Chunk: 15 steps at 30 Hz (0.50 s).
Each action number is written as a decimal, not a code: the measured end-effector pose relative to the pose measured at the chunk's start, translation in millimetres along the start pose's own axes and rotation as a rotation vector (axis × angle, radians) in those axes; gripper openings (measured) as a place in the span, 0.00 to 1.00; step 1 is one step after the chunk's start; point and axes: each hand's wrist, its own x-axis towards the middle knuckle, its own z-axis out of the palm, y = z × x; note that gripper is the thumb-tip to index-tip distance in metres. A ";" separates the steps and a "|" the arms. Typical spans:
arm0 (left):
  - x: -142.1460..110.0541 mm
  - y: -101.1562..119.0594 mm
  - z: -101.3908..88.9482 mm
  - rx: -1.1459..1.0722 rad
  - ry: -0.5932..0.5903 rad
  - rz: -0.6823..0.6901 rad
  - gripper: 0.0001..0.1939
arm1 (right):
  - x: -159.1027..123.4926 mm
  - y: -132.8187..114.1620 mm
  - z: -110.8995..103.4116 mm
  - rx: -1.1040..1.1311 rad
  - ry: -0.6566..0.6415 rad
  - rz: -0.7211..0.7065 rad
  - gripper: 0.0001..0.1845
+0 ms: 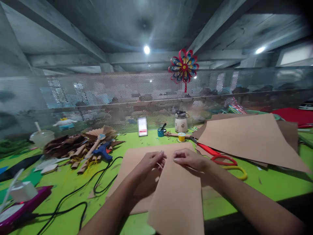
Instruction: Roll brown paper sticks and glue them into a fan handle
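Observation:
My left hand and my right hand meet over the top edge of a brown paper sheet that hangs toward me. Both hands pinch that edge, the fingers closed on it, the fingertips a few centimetres apart. Under it lies another brown sheet flat on the green table.
Red and yellow scissors lie right of my hands, beside large brown sheets. A blue glue gun with black cord, folded paper fans, a cup, a phone, a small jar and a mesh screen stand behind.

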 end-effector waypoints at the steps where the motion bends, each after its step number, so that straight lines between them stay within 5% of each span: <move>1: 3.9 -0.4 0.9 -0.005 -0.005 -0.011 0.23 | 0.5 4.0 4.4 0.026 -0.018 -0.006 0.14; 7: 7.2 -16.3 19.2 -0.126 0.033 -0.109 0.19 | 3.9 10.7 21.9 -0.010 -0.032 -0.060 0.13; 15: 7.2 -17.6 27.4 -0.185 0.136 -0.005 0.10 | 3.2 12.2 14.7 -0.187 0.111 -0.008 0.14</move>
